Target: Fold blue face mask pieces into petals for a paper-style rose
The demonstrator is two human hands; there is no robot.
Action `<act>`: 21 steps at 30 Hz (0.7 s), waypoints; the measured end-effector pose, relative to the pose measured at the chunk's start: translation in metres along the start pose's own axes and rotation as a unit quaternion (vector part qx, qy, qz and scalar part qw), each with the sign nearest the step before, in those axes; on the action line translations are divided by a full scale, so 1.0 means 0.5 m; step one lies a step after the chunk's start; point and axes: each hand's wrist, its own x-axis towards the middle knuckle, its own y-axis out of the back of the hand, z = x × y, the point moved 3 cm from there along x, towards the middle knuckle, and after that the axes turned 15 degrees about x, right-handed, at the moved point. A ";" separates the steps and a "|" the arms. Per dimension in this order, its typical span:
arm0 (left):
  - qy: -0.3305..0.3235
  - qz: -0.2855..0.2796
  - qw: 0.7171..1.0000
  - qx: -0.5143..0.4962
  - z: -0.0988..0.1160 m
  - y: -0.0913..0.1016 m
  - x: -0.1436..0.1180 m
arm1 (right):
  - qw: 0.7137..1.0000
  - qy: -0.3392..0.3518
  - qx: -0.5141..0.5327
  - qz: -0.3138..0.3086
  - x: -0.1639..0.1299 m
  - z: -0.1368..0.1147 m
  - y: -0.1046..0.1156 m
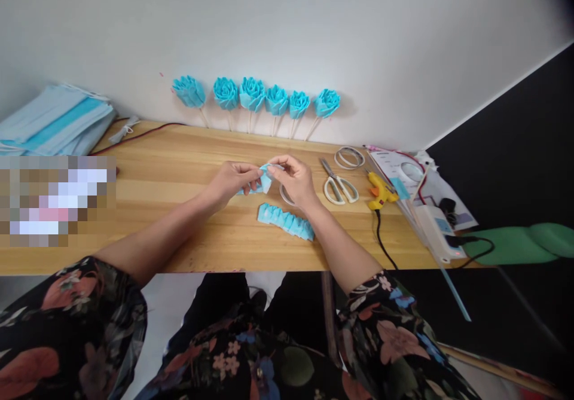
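Note:
Above the wooden table, both of my hands pinch one folded piece of light-blue fabric. The fingers of my left hand close on its left edge. My right hand grips its upper right side between thumb and fingertips. Under my left fingers lies more blue material, partly hidden. Just below my right hand, a row of pleated blue pieces rests on the wood. A white ring-shaped roll shows partly behind my right hand.
Several blue fabric flowers on sticks lean against the wall. White-handled scissors, a roll and a corded yellow glue gun lie right. A power strip sits farther right. Blue face masks are stacked left on the table.

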 end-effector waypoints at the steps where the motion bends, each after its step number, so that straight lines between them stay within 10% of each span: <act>1: 0.004 -0.003 1.000 -0.015 -0.002 0.000 0.002 | 1.000 0.018 -0.021 -0.008 0.000 -0.005 0.000; 11: 0.019 -0.031 0.994 -0.105 -0.011 0.004 0.011 | 0.979 0.140 -0.142 -0.035 0.001 -0.023 -0.001; 21: 0.010 -0.007 0.999 -0.030 -0.012 0.007 0.008 | 0.998 -0.045 0.028 -0.036 0.003 0.015 0.005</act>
